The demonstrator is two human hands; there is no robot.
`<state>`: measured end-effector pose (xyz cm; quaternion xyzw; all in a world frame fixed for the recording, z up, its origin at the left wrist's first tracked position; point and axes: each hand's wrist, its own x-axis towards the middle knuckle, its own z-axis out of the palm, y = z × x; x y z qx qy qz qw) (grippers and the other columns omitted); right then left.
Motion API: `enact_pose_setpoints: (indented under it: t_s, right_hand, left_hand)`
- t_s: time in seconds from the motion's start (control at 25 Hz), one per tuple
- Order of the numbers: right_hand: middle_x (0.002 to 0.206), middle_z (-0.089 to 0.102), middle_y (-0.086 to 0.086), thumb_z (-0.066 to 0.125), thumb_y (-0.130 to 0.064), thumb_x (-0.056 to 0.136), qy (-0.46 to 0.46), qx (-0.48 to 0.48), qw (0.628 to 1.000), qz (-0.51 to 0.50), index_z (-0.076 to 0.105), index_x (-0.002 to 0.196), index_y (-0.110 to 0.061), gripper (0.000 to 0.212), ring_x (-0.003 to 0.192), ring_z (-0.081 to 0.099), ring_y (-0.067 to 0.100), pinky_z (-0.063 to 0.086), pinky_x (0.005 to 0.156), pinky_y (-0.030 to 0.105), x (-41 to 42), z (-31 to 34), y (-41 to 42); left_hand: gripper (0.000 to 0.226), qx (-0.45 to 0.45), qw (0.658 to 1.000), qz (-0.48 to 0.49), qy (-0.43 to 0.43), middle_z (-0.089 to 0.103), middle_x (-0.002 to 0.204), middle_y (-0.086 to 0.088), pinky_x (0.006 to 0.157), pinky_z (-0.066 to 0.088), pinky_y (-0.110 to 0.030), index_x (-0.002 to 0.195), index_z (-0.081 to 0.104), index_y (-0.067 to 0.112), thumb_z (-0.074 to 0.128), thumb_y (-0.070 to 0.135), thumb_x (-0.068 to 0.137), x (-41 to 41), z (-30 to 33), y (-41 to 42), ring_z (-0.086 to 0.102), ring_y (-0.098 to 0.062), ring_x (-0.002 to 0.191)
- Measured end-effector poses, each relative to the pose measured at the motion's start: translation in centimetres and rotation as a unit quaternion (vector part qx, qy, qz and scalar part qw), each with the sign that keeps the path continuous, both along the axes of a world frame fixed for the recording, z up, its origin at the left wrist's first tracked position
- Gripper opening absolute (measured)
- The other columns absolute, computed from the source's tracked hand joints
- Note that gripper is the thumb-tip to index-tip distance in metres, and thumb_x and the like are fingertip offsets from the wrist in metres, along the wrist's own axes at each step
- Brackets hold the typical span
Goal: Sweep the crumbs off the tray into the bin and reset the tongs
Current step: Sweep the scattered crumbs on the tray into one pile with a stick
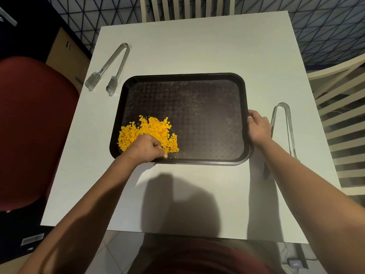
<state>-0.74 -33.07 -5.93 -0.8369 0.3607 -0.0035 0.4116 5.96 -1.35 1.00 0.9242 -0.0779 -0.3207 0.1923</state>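
A dark red rounded bin (33, 125) is standing off the left edge of the white table (197, 46). On the table's far left, one pair of metal tongs (110, 69) is lying with its arms spread, the toothed ends pointing toward the near side, just beside the tray's far-left corner. The dark tray (197, 95) is sitting in the middle of the table, its textured floor mostly bare. A heap of orange crumbs (152, 131) is lying in the tray's near-left corner. The left hand (147, 148) is resting in that heap with its fingers curled in; whether they are pinching any crumbs is hard to tell from this angle. To the right, the right hand (257, 127) is gripping the tray's right rim, fingers wrapped over the edge. Just beyond it, a second pair of tongs (283, 123) is lying on the table's right side, its looped end pointing far, its near end partly hidden by the right forearm.
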Motion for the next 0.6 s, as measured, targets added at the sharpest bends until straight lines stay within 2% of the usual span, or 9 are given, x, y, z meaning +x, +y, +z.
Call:
enact_pose_setpoints:
  t_s: [0.04, 0.12, 0.2, 0.28, 0.4, 0.52, 0.6]
  right_hand:
    - [0.119, 0.053, 0.025, 0.032, -0.021, 0.098, 0.001, 0.0, 1.0, -0.003, 0.051, 0.132, -0.024, 0.039, 0.124, 0.038, 0.034, 0.028, 0.105, 0.037, 0.0, 0.1, 0.0]
    - [0.119, 0.053, 0.026, 0.032, -0.021, 0.098, 0.004, -0.006, 1.0, -0.005, 0.051, 0.132, -0.023, 0.039, 0.123, 0.039, 0.036, 0.028, 0.106, 0.038, 0.0, 0.1, 0.1]
    - [0.118, 0.053, 0.027, 0.032, -0.02, 0.098, 0.002, -0.017, 1.0, -0.009, 0.051, 0.132, -0.022, 0.039, 0.122, 0.039, 0.037, 0.029, 0.105, 0.039, 0.0, -0.1, 0.2]
    - [0.117, 0.053, 0.028, 0.032, -0.021, 0.098, 0.0, -0.025, 1.0, -0.009, 0.051, 0.132, -0.022, 0.039, 0.121, 0.04, 0.039, 0.03, 0.104, 0.04, 0.1, -0.3, 0.3]
    - [0.117, 0.051, 0.028, 0.032, -0.021, 0.098, 0.001, -0.028, 1.0, -0.012, 0.051, 0.132, -0.022, 0.039, 0.12, 0.041, 0.041, 0.03, 0.105, 0.04, 0.1, -0.3, 0.4]
    - [0.117, 0.052, 0.029, 0.031, -0.021, 0.098, -0.004, -0.038, 0.999, -0.013, 0.051, 0.132, -0.02, 0.039, 0.12, 0.042, 0.042, 0.031, 0.105, 0.041, 0.0, -0.3, 0.4]
    - [0.117, 0.052, 0.029, 0.031, -0.02, 0.098, -0.006, -0.042, 0.999, -0.012, 0.051, 0.132, -0.018, 0.039, 0.12, 0.041, 0.041, 0.03, 0.105, 0.041, 0.0, -0.2, 0.6]
  left_hand:
    - [0.013, 0.009, 1.0, 0.004, -0.017, 0.071, 0.084, -0.013, 0.072, 0.052, -0.03, 0.07, 0.071, 0.002, 0.068, 0.013, 0.076, 0.2, 0.2, 0.2, 0.065, -0.026, 0.083]
    - [0.014, -0.049, 0.998, 0.029, -0.039, 0.07, 0.081, -0.013, 0.068, 0.047, -0.024, 0.065, 0.067, 0.008, 0.065, 0.011, 0.078, -0.6, 0.6, -0.7, 0.063, -0.022, 0.076]
    - [0.012, -0.124, 0.991, 0.052, -0.027, 0.062, 0.066, -0.003, 0.059, 0.039, -0.018, 0.078, 0.07, 0.012, 0.06, 0.007, 0.082, -2.7, 0.5, -2.4, 0.051, -0.012, 0.062]
    - [0.016, -0.138, 0.989, 0.053, -0.008, 0.052, 0.058, 0.005, 0.055, 0.035, -0.021, 0.086, 0.071, 0.011, 0.057, 0.007, 0.082, -4.6, -0.5, -3.4, 0.043, -0.01, 0.056]
    - [0.012, -0.102, 0.992, 0.071, -0.014, 0.058, 0.063, -0.001, 0.059, 0.036, -0.021, 0.077, 0.07, 0.007, 0.059, 0.008, 0.08, -4.4, -0.9, -2.6, 0.05, -0.014, 0.064]
    - [0.013, 0.005, 0.995, 0.092, -0.043, 0.067, 0.075, -0.011, 0.064, 0.046, -0.028, 0.073, 0.071, 0.002, 0.067, 0.014, 0.077, -2.1, 0.0, -0.7, 0.061, -0.024, 0.071]
    - [0.017, 0.069, 0.991, 0.095, -0.057, 0.068, 0.079, -0.014, 0.066, 0.05, -0.031, 0.075, 0.072, 0.001, 0.067, 0.017, 0.076, -0.9, 0.5, 0.6, 0.062, -0.027, 0.073]
